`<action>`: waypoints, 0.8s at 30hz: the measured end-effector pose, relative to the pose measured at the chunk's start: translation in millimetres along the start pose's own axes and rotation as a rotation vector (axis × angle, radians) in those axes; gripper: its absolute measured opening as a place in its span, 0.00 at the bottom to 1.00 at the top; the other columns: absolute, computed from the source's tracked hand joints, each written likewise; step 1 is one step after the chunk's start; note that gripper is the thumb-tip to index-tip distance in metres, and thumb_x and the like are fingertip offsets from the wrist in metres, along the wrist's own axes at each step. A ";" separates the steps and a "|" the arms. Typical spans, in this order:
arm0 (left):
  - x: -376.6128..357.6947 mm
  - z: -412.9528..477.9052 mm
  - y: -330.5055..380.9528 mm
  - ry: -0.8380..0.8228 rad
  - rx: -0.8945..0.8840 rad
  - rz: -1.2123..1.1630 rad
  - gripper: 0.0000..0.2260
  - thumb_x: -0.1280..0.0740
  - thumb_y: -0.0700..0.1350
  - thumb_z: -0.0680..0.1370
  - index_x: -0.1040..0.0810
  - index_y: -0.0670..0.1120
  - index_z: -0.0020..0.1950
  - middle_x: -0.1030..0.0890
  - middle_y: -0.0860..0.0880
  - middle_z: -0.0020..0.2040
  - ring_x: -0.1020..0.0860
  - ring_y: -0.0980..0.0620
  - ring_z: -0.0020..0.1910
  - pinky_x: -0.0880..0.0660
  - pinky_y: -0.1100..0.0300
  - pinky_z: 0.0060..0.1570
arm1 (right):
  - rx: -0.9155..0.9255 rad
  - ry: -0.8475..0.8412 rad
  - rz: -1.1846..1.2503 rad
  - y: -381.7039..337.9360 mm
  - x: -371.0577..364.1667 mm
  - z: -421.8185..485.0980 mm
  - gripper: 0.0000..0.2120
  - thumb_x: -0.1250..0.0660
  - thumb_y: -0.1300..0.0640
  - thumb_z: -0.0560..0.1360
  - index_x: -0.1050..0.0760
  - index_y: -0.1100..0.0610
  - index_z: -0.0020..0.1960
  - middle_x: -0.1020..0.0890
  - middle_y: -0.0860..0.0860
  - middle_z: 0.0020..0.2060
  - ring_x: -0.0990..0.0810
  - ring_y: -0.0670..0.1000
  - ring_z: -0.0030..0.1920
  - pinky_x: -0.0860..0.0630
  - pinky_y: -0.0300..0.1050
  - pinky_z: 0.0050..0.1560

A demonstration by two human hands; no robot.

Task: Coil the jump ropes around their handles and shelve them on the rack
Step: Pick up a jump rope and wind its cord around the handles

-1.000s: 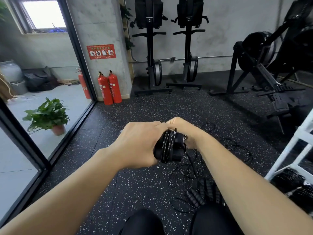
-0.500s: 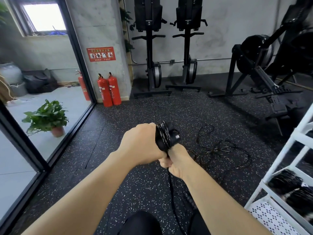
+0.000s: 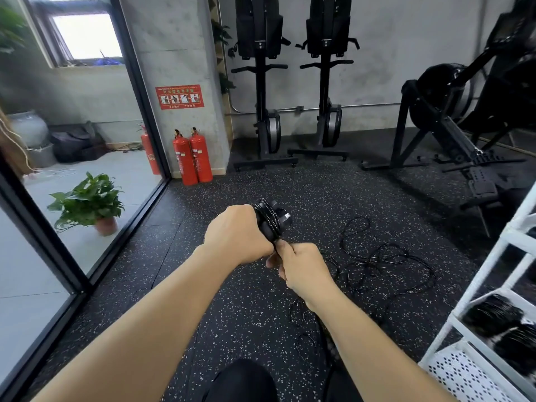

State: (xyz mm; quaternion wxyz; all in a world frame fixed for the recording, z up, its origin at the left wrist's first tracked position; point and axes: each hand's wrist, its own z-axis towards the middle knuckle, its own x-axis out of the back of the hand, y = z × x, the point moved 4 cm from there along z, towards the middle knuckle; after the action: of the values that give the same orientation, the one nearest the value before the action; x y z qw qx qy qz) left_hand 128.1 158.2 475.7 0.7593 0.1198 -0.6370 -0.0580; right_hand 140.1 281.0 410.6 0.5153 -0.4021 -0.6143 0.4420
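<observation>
– Fingers (image 3: 275, 261) of our right hand (image 3: 300, 266) are curled tight round the rope (image 3: 265, 211) just under the handles (image 3: 282, 220). Our left hand (image 3: 236, 235) wraps the handles, its fingers hidden behind the back of the hand (we judge a full grip).
– So where could we slip?
– A tangle (image 3: 377, 256) lies on the floor (image 3: 290, 184), apart from the rack (image 3: 504, 240). Pull a loop through a snarl and it could knot, or jerk the turns off the handles. If the left hand slackens, the coil may slide off the end.
– What can't we make out?
– How many turns are on, and whether we hold one handle or two. Our right arm covers part of the tangle, and the rope near our knees is too dark to sort. The rack is cut off at the edge, its bundles (image 3: 493, 314) blurred.
</observation>
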 end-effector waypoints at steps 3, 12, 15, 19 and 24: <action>1.5 -0.2 0.4 -0.009 0.023 -0.024 0.14 0.29 0.50 0.71 0.30 0.45 0.34 0.25 0.49 0.34 0.25 0.49 0.31 0.35 0.62 0.26 | 0.081 0.003 -0.288 -9.3 7.6 -4.8 0.18 0.40 0.53 0.78 0.28 0.58 0.32 0.24 0.53 0.29 0.29 0.54 0.30 0.33 0.47 0.34; 2.9 -0.4 2.2 -0.033 0.074 0.063 0.12 0.31 0.49 0.73 0.29 0.47 0.34 0.24 0.50 0.34 0.25 0.49 0.32 0.33 0.62 0.29 | 0.239 -0.021 -0.864 -67.1 28.3 -28.7 0.19 0.37 0.50 0.77 0.41 0.51 0.32 0.31 0.49 0.31 0.29 0.54 0.36 0.35 0.44 0.33; 4.0 -4.0 13.2 -0.040 0.038 0.151 0.09 0.33 0.47 0.74 0.29 0.47 0.37 0.25 0.50 0.34 0.24 0.47 0.34 0.29 0.59 0.34 | 0.249 -0.012 -0.933 -88.9 33.6 -28.3 0.16 0.38 0.51 0.77 0.38 0.52 0.32 0.29 0.49 0.31 0.30 0.51 0.33 0.36 0.45 0.36; 6.6 -8.1 26.1 0.007 -0.098 0.268 0.08 0.33 0.49 0.74 0.30 0.49 0.38 0.24 0.52 0.37 0.25 0.48 0.38 0.30 0.59 0.36 | 0.276 0.005 -0.945 -115.0 36.9 -25.2 0.15 0.42 0.54 0.76 0.35 0.53 0.31 0.27 0.49 0.31 0.31 0.50 0.32 0.37 0.46 0.41; 13.1 -17.6 33.3 0.076 -0.290 0.364 0.09 0.33 0.52 0.74 0.31 0.50 0.44 0.33 0.54 0.35 0.30 0.50 0.34 0.38 0.60 0.31 | 0.397 -0.069 -1.034 -128.5 39.9 -3.8 0.18 0.41 0.51 0.74 0.31 0.56 0.28 0.22 0.48 0.28 0.24 0.52 0.36 0.36 0.44 0.35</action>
State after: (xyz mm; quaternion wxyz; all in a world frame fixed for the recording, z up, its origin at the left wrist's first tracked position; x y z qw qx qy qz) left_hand 145.7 189.1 493.9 0.7900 -0.1053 -0.6040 -0.0064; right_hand 133.1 282.6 545.0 0.7107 0.0714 -0.6530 0.2518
